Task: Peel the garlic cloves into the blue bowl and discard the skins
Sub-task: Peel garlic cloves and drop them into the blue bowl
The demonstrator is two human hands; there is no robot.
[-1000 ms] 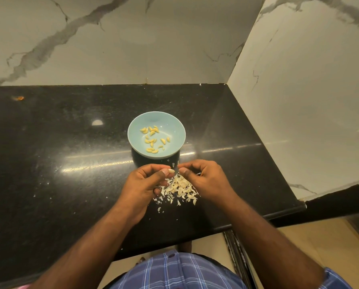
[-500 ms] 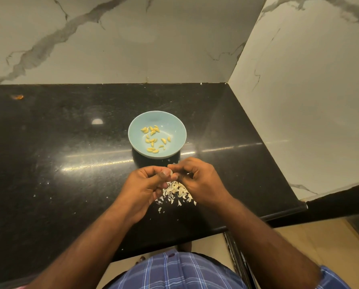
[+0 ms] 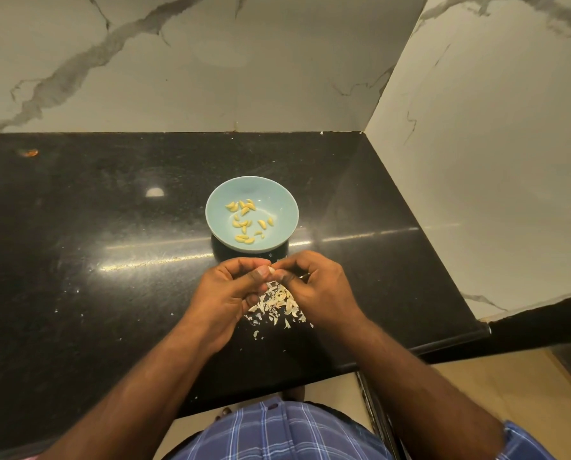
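Now I see my left hand and right hand pinching what looks like one garlic clove, at six o'clock from the blue bowl, above the skins.

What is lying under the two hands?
A pile of garlic skins lies on the counter under the hands. Its edges are covered by the hands, so its full extent is unseen.

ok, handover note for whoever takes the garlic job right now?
Left hand and right hand: both pinch one garlic clove between the fingertips, just in front of the blue bowl.
Done: a scatter of peeled cloves lies in the bowl.
Skins are piled on the black counter under the hands.
Left: finish this clove, drop it in, discard the skins.
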